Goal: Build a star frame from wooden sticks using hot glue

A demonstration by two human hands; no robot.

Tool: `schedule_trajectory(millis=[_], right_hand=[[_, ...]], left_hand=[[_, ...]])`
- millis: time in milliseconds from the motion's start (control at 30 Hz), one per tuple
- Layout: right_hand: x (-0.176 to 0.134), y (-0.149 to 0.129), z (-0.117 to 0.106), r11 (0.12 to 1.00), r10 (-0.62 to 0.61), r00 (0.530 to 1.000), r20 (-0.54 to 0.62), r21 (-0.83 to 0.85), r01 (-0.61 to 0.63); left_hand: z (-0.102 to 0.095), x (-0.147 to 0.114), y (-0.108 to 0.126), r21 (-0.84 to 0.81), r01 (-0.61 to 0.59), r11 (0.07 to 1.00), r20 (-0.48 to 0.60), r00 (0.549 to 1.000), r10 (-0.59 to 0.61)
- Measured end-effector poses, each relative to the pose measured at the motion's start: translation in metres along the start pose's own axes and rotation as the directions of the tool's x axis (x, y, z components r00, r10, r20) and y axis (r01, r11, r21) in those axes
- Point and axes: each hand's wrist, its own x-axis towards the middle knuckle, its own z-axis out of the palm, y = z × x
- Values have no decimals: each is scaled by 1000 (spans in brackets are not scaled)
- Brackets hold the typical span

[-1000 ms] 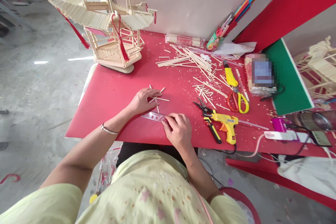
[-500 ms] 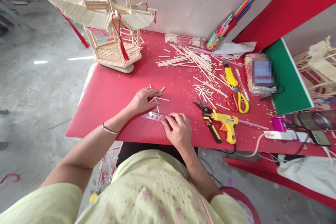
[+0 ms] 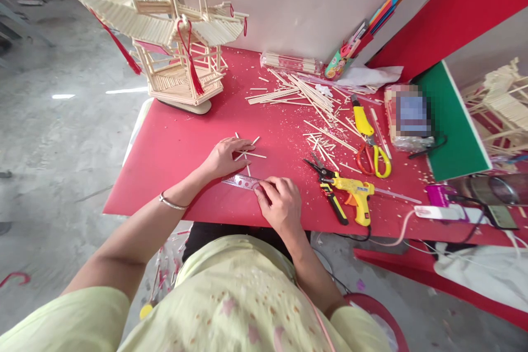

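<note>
In the head view, the left hand was half open, its thumb and forefinger spread over the crossed sticks, which lay flat on the red table, near its front edge. Probably these fingers were so placed to stop the sticks from sliding; whether they pinched or only pressed, I could not tell. The right hand was curled, with thumb and forefinger closed on the right end of the ruler. The ruler lay just below the crossed sticks, and one stick reached down to its edge, so the grip at the end perhaps kept the ruler straight and its markings uncovered.

To the right rested the glue gun and the pliers, near the right hand, seemingly for easy reach. The loose sticks were spread farther back, and the stick model stood at the back left, apart from the hands, perhaps to leave working room.
</note>
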Motion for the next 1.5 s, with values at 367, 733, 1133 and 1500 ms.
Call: schedule_trajectory(millis=[367, 733, 1133, 1500], right_hand=[[-1, 0, 1, 1000, 1, 1000, 5, -5, -1], [0, 0, 0, 1000, -3, 1000, 3, -13, 3], [-1, 0, 0, 999, -5, 1000, 7, -35, 5], [-2, -1, 1, 999, -11, 1000, 3, -50, 11]], left_hand=[[1, -1, -4, 8, -20, 1000, -6, 1000, 20], [1, -1, -6, 18, -37, 999, -11, 999, 37], [3, -1, -8, 23, -62, 998, -27, 998, 62], [3, -1, -8, 25, -82, 996, -32, 996, 82]])
